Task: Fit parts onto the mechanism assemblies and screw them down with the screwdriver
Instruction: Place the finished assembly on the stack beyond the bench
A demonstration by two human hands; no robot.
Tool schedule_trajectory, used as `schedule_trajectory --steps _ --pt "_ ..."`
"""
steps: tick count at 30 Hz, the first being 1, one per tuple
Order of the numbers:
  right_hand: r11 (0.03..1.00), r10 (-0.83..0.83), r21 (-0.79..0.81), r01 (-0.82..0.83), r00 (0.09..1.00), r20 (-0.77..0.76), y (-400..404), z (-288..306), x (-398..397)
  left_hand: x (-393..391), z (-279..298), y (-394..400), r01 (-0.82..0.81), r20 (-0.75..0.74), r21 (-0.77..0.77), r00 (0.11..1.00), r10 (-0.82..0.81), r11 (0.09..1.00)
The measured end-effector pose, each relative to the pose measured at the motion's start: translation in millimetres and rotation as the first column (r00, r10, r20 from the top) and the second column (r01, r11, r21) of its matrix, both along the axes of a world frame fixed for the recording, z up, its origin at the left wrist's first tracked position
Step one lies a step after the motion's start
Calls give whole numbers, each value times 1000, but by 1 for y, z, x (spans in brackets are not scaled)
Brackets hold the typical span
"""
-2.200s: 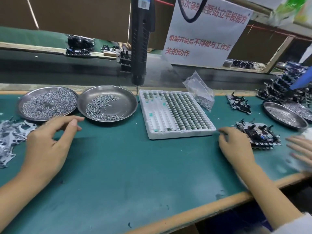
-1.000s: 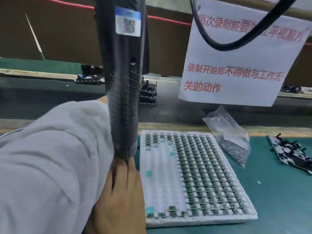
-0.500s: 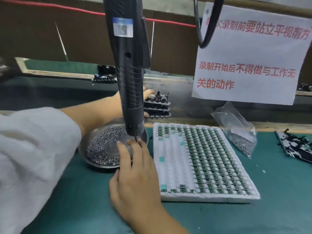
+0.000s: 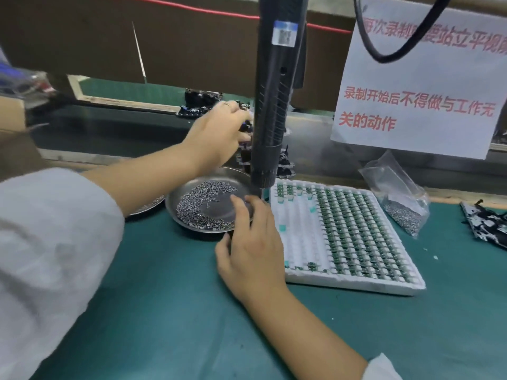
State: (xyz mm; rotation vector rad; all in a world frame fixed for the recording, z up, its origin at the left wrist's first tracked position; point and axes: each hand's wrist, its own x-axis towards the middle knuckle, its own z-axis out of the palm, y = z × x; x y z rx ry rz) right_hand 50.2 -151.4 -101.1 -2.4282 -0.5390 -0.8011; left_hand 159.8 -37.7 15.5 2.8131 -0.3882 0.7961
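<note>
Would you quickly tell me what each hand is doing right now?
Left hand: grips the stacked assemblies behind the screwdriver.
Right hand: open, fingers resting on the screw dish.

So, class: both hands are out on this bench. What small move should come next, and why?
Probably the left hand should draw the stack of mechanism assemblies it is reaching behind the hanging electric screwdriver forward onto the green mat. No assembly lies in front of the person yet, while the right hand already rests at the rim of the screw dish.
</note>
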Motion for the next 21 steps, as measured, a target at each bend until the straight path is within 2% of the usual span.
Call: schedule_trajectory --steps 4,7,9,11,13,15,18,19,21 --pt "999 -50 24 49 998 37 0 2 -1 -43 -9 53 -60 83 -108 994 69 992" --pt "995 -85 68 79 992 92 -1 2 -1 -96 -23 84 10 159 -119 987 9 993" --pt "980 0 197 -22 994 113 -4 3 -4 -134 -37 95 54 180 -97 983 -36 994" --pt "914 175 345 -212 975 135 -7 5 -9 -168 -51 96 89 162 -62 984 -78 994" --pt "872 282 356 -335 940 193 -12 6 -16 -196 -67 91 154 120 -6 981 -152 988" --pt "856 410 251 -452 889 202 -16 6 -24 -213 -82 86 257 64 38 964 -259 966" --pt "801 596 -100 -590 801 58 -19 3 -35 -217 -97 84 363 -23 61 932 -362 930" --pt "771 614 -215 -599 790 -1 -18 1 -36 -216 -99 86 375 -51 59 927 -373 925" --pt "737 595 -344 -582 800 -76 -15 -2 -35 -213 -102 92 373 -84 51 926 -368 926"
